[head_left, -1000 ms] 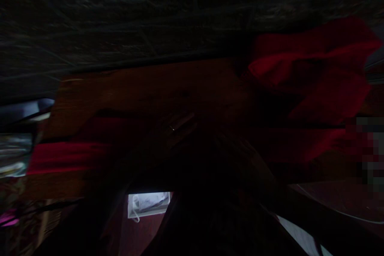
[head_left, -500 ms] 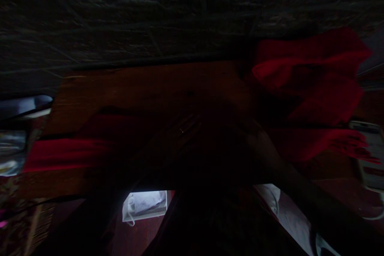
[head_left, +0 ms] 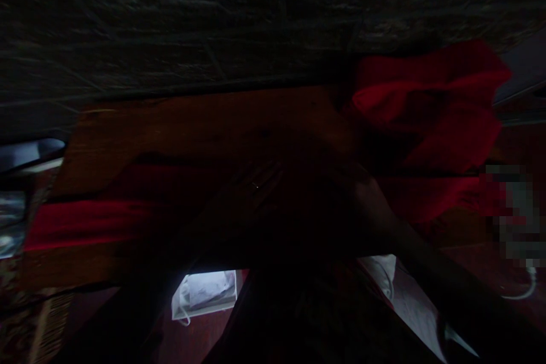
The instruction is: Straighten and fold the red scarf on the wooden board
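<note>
A long strip of red cloth (head_left: 85,222) lies across a brown wooden table (head_left: 205,111). In deep shadow, my left hand (head_left: 255,186) lies flat on the middle of the strip. Its fingers are stretched out and a ring glints on one of them. My right hand (head_left: 365,192) is on the cloth a little further right, and its fingers are lost in the dark. Beyond it, at the back right, sits a crumpled heap of red cloth (head_left: 452,108).
Dark blocks of a wall or floor (head_left: 170,28) run along the table's far edge. Below the near edge is a white box (head_left: 211,313) with pale contents. On the right, a blurred-out pale object (head_left: 522,205) has a white cable (head_left: 531,284). Shiny packets (head_left: 11,222) lie at the left.
The whole view has shifted slightly, so things on the right appear a little further left. Both hands stay in nearly the same place on the cloth.
</note>
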`<state>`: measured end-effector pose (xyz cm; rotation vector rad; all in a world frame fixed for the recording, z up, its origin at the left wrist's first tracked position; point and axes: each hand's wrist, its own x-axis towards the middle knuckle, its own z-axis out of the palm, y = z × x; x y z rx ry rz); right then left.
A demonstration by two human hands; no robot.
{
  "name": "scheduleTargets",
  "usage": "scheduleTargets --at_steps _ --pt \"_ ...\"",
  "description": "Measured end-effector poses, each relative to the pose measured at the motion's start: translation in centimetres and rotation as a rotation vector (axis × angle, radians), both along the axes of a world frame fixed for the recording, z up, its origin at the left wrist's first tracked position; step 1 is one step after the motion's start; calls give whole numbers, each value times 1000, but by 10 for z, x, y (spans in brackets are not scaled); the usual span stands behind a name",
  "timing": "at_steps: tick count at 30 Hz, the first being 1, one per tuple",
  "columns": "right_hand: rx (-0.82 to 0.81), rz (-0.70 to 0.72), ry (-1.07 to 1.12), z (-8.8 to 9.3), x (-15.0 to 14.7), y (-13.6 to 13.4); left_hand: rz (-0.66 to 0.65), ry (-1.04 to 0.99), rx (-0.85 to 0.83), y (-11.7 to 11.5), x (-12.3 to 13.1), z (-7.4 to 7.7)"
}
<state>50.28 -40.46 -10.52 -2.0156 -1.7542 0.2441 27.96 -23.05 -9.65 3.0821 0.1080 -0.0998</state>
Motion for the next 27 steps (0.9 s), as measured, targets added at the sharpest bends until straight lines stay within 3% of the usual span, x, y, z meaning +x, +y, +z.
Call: scheduleTargets --at_steps 4,10,19,27 --pt "84 -37 6 -7 1 0 5 0 10 0 0 -1" --pt "28 -69 0 -11 2 4 6 -9 -22 -1 1 2" --pt "-75 -178 -95 -6 -2 10 72 -35 -194 1 5 3" --pt "-147 -148 -240 9 17 -7 82 -12 -180 -2 5 8"
